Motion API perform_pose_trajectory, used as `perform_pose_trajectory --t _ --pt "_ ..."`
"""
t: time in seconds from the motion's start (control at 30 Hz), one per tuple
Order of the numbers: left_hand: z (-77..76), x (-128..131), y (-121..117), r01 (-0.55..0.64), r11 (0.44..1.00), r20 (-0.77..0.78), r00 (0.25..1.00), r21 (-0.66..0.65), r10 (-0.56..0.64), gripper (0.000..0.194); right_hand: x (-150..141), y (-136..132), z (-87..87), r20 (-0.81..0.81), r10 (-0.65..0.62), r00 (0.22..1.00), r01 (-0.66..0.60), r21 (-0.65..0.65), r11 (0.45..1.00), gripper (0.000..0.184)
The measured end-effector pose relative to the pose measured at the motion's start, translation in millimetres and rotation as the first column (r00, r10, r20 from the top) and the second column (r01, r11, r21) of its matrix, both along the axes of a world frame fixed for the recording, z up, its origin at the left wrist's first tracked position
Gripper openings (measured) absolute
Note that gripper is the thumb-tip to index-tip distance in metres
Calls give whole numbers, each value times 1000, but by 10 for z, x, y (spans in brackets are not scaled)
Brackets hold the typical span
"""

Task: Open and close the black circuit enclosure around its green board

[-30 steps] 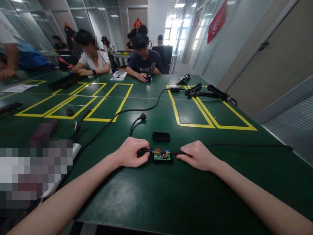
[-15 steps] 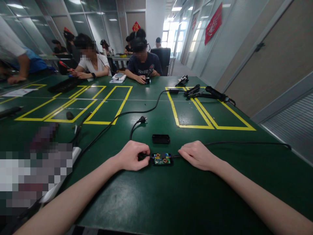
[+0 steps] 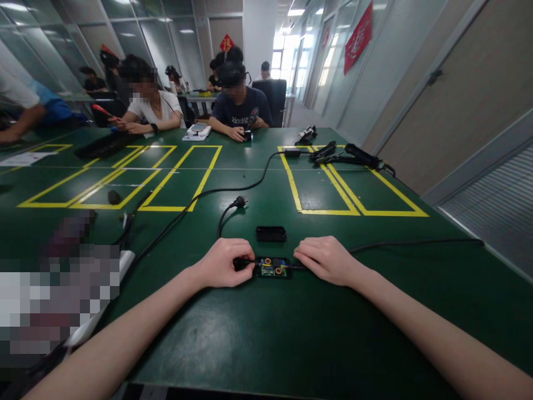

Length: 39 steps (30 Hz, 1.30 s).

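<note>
1 left hand [image 3: 230,263], pinching black cable; 1 right hand [image 3: 327,261], fingers together on cable; between them, 1 circuit board [image 3: 273,268].

We seem to be in a shared office room fitted out as a workshop. Glass partitions [image 3: 160,50] line the far left, ceiling lights [image 3: 296,12] glow overhead, and a bright window [image 3: 283,55] ends the passage beyond. Our long green counter [image 3: 200,344] is marked with yellow tape rectangles [image 3: 331,212], and a circuit board [image 3: 273,269] lies on it near its front edge. Across the counter's far edge, people sit working, one in a dark T-shirt [image 3: 241,105], beside a black office chair [image 3: 272,100].
</note>
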State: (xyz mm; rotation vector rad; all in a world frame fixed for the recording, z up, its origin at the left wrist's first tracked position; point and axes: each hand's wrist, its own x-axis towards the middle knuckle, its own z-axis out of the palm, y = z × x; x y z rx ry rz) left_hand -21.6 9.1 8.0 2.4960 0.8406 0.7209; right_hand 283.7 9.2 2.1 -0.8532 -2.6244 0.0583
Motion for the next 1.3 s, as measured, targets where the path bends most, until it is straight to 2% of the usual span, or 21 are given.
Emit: perform_pose_trajectory --t 0.27,0.5,0.6,0.7,0.9,1.1,1.17,1.3 --pt "-13 27 -13 1 1000 -13 1000 -24 -1 13 -50 -18 -4 14 22 1000 -23 15 1000 40" --pt "23 95 -72 26 996 -76 997 82 -20 16 -51 -15 -19 20 0 1000 0 -12 1000 39" --pt "32 117 -64 16 989 -107 994 146 -1 27 -51 -15 -20 23 -13 1000 14 -28 1000 38" --pt "12 141 -52 -25 983 -133 990 183 49 33 -56 -14 -27 33 -44 998 46 -46 998 37" --pt "-37 257 -99 -194 972 -150 965 133 214 15 -128 -38 -63 32 -170 985 172 -59 983 31" --pt "-49 326 -122 -299 945 -164 934 130 318 5 -206 -73 -76 14 -274 962 275 -45 960 26" --pt "-63 308 -110 -341 928 -124 925 153 360 13 -215 -75 -66 -16 -296 955 296 -18 955 24" --pt "-114 253 -78 -362 916 -95 919 175 382 45 -212 -51 -80 -99 -312 945 321 92 943 14"
